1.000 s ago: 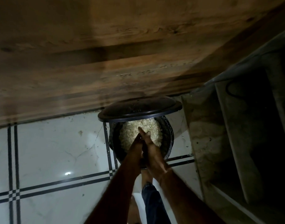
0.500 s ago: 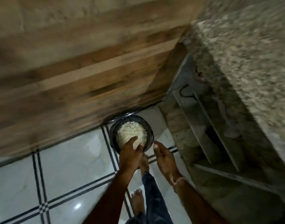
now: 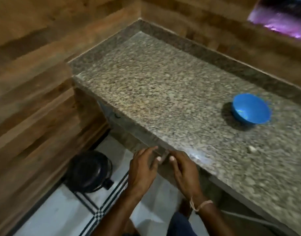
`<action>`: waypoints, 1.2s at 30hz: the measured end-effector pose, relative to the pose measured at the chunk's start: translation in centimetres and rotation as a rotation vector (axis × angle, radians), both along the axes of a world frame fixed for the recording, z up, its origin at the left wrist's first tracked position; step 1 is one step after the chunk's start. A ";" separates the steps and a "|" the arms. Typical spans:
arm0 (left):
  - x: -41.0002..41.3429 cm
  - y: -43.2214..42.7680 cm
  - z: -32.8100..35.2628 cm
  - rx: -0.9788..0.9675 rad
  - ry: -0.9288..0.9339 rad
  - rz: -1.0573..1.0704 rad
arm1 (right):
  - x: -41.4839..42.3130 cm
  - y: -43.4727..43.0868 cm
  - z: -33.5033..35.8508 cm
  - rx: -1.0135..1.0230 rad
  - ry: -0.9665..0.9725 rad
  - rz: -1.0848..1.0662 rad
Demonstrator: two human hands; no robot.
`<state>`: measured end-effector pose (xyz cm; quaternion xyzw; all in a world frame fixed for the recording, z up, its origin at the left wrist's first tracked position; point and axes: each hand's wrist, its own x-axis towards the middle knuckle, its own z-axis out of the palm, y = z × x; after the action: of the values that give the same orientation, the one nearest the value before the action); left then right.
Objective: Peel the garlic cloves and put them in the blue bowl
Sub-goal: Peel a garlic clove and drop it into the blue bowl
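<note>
Standing upright on the speckled granite counter (image 3: 163, 79), the blue bowl (image 3: 251, 109) sits toward the right side, well apart from both hands. Its inside shows plain blue with a small glint; contents not resolvable.

Left hand (image 3: 143, 167) and right hand (image 3: 184, 169) are held close together in front of the counter's near edge, thumbs pointing toward each other and almost touching. Fingers of both are loosely bent. Frame is motion-blurred here: cannot tell whether either hand pinches anything, so the grip of both is recorded as undetermined. Garlic cloves not identifiable in either hand.

One small pale speck (image 3: 252, 149) lies on the counter, nearer the person than the bowl; too small to say whether it is a clove.

Right wrist carries a pale thread band (image 3: 199, 204).

Black lidded pot (image 3: 90, 172) stands on the white tiled floor (image 3: 52, 217) below and left of the hands, near the wooden wall panelling (image 3: 35, 91).
</note>
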<state>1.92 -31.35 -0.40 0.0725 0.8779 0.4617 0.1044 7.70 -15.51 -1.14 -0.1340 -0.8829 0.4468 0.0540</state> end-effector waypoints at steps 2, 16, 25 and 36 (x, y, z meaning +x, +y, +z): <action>0.2 4.3 0.7 -0.014 0.018 -0.072 | 1.4 4.0 0.6 0.029 0.013 -0.061; 1.5 30.3 -2.4 -0.154 0.062 -0.352 | 7.4 29.0 -2.0 0.245 -0.123 -0.253; 0.2 33.8 -4.0 -0.265 0.136 -0.427 | 5.2 34.0 -2.4 0.456 -0.418 -0.193; -8.9 41.2 2.4 -0.163 0.371 -0.275 | 4.0 33.7 -2.6 0.445 -0.397 -0.307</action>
<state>-6.98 9.82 2.03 0.2663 0.8983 0.3494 0.0086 11.67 18.21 -3.79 -0.3346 -0.9217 0.1947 -0.0243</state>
